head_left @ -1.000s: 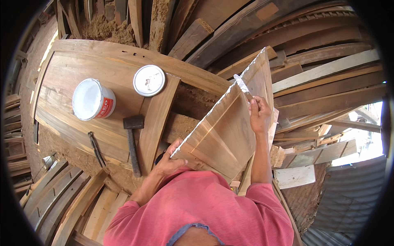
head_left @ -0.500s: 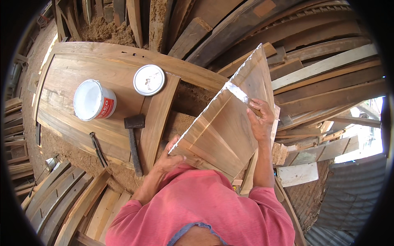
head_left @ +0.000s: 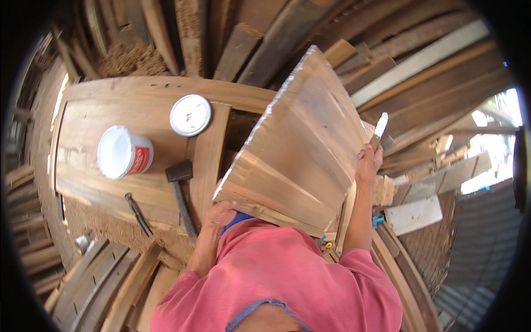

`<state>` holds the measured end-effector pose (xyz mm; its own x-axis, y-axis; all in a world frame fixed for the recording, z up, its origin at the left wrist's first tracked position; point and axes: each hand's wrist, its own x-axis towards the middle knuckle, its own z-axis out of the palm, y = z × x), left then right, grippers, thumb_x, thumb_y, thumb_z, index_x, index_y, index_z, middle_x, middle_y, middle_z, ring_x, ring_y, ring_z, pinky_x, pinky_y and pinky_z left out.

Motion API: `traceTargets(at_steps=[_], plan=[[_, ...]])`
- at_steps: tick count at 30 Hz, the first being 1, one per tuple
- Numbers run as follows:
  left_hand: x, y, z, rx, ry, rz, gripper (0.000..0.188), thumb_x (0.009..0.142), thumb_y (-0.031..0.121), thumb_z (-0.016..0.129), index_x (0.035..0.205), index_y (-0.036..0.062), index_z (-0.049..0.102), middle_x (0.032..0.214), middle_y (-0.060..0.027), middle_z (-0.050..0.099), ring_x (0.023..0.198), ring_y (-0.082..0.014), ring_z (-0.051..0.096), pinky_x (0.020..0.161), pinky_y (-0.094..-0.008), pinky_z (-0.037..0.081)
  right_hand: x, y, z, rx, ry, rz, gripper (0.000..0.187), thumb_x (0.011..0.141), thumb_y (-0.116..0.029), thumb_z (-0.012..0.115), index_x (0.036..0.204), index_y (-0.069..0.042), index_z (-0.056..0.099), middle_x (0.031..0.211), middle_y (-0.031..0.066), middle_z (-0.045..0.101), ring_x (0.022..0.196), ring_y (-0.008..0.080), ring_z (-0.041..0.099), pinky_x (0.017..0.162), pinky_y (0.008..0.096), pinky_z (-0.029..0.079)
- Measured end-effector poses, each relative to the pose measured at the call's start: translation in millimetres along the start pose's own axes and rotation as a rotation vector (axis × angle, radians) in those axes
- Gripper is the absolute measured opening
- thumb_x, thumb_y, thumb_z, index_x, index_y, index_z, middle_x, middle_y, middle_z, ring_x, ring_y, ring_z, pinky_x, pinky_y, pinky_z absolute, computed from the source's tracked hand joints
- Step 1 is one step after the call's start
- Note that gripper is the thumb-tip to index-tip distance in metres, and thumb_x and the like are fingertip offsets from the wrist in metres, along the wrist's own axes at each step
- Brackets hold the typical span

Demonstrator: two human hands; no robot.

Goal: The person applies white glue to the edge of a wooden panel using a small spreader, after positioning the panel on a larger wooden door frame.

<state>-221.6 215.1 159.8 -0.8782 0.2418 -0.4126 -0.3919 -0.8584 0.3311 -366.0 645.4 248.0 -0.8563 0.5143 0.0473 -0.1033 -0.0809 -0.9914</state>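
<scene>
A tapered wooden panel (head_left: 298, 149) stands tilted in front of me, with white paste along its left edge. My left hand (head_left: 220, 214) grips the panel at its lower left corner. To the right of the panel, my right hand (head_left: 369, 163) is closed round the handle of a spreader (head_left: 380, 130). The spreader's flat end is coated white and points up, apart from the panel; whether it is a brush or a putty knife I cannot tell. A white bucket (head_left: 124, 152) of white paste stands on the wooden door (head_left: 77, 119), its round lid (head_left: 191, 115) lying nearby.
On the door lies a dark-headed mallet (head_left: 180, 185), with pincers (head_left: 138, 214) at the door's near edge. Stacked planks (head_left: 420, 66) crowd the far side and right. More boards (head_left: 105, 282) lie at the near left, and a white slab (head_left: 414, 214) sits at the right.
My right hand has drawn the spreader off the panel's left edge and away to the right, turning its white end upward. The panel has shifted a little left, still in my left hand.
</scene>
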Motion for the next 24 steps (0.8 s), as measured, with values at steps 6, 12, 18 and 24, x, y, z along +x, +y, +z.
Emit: traceTargets(at_steps=[6,12,18,24], plan=[[10.8,4.0,-25.7,-0.01,0.069,0.034,0.066,0.07,-0.007,0.057,0.135,0.0009,0.049,0.133,-0.0113,0.058,0.129,-0.031,0.051,0.114,-0.0496,0.035,-12.1,80.8,-136.9,-0.049,0.562,0.243,0.013,0.093,-0.016,0.062,0.091,-0.005,0.056,0.066,0.0002,0.051,0.046,0.0075,0.043,0.041,0.0234,0.035],[24.5,-6.2,-34.3,-0.033,0.161,0.072,0.068,0.066,-0.005,0.058,0.133,0.0022,0.053,0.133,-0.0119,0.059,0.127,-0.0321,0.052,0.115,-0.0495,0.034,-53.8,182.6,-265.0,-0.326,0.947,0.41,0.037,0.096,-0.028,0.057,0.093,0.009,0.06,0.084,0.0133,0.065,0.065,0.0179,0.063,0.053,0.0288,0.049],[30.9,-13.9,-23.6,-0.026,0.274,0.163,0.071,0.061,0.003,0.062,0.132,0.0021,0.054,0.131,-0.0137,0.06,0.126,-0.035,0.052,0.112,-0.051,0.037,-72.9,202.7,-221.8,-0.765,0.777,0.634,0.05,0.096,-0.031,0.051,0.11,0.016,0.06,0.106,0.0303,0.065,0.1,0.0405,0.064,0.088,0.0444,0.048],[39.5,-18.4,-31.5,-0.056,0.326,0.185,0.07,0.06,0.005,0.06,0.129,0.0019,0.056,0.127,-0.0141,0.062,0.12,-0.0366,0.056,0.108,-0.0511,0.041,-72.2,200.3,-205.0,-0.704,0.805,0.682,0.052,0.097,-0.033,0.049,0.112,0.016,0.06,0.111,0.0325,0.063,0.104,0.0434,0.062,0.09,0.0477,0.047]])
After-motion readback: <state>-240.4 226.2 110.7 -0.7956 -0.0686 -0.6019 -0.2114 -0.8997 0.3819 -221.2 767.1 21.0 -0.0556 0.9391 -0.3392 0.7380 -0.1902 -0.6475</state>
